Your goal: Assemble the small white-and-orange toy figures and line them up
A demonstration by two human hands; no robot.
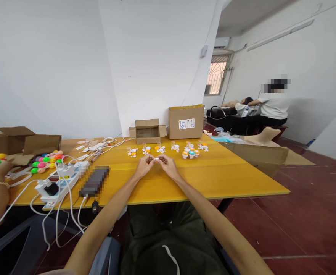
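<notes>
L hand [145, 163] and R hand [166, 163] met mid-tabletop [213, 179], both pinching one small white piece [156, 159] (too small to ID), capped vials [190, 153] w/ more pieces nr far edge

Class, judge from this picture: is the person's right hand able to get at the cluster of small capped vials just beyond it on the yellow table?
Probably yes. The vials stand just beyond the right hand with only bare table between, though both hands are pinching a small white piece.

Bright, even daylight fills the room, with the barred window [215, 78] slightly blown out. Shadows are soft. Wide-angle distortion stretches the edges, and far details blur.
</notes>
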